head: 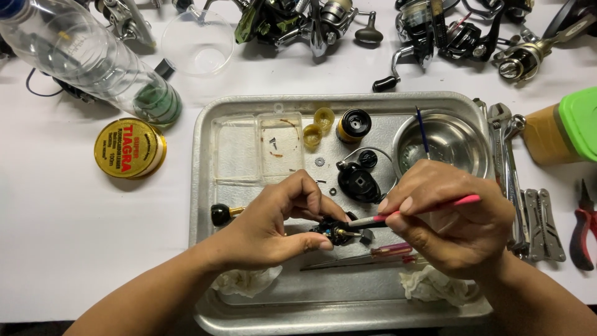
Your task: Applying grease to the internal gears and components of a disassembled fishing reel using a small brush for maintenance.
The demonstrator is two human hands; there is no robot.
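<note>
I see my left hand (273, 221) pinching a small black reel part (334, 233) over the metal tray (205, 186). My right hand (451, 218) has its fingers pressed around a pink-handled brush (429, 208), the tip touching the part. 1 red screwdriver (385, 252) lies just below.

You get bright, even light from overhead, with only soft shadows under your hands. The white tabletop (74, 224) looks nearly washed out, the metal tray (205, 134) shows dull glare, and edges bow slightly; focus stays sharp throughout.
</note>
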